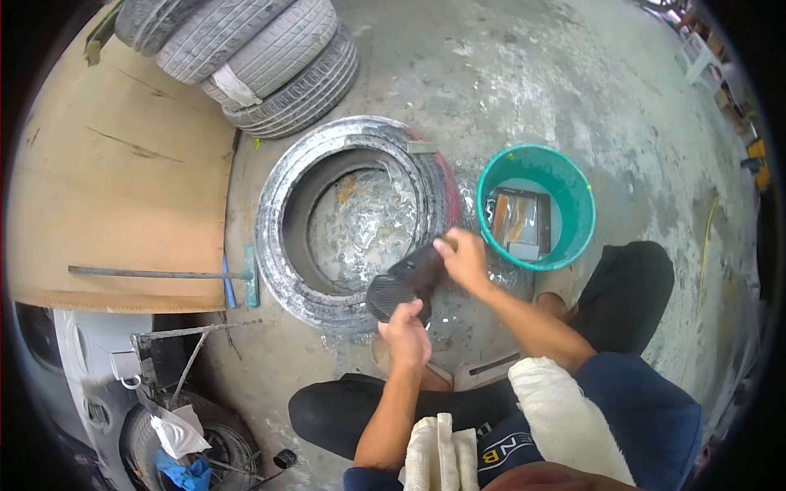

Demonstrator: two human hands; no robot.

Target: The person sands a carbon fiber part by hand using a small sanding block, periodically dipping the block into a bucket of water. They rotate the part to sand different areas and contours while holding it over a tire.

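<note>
A wet black piece with a ribbed lower face (390,296) is held at a tilt over the near edge of a tire (282,266) lying flat on the floor. Its exact kind I cannot make out. My left hand (407,337) grips its lower end, thumb pressed on top. Closed at its upper end is my right hand (465,260); whether a small pad is also under those fingers is hidden. A flat greenish pad (422,147) rests on the tire's far rim. Right of the tire stands a green bucket (591,214) holding water and several dark and brown flat pieces.
Stacked tires (282,61) stand at the back left beside a plywood board (123,188). A long-handled tool (155,272) and a blue-handled one (228,282) lie at left. Below them are a wheel (233,434) and car panel. The concrete floor (532,74) is wet in patches.
</note>
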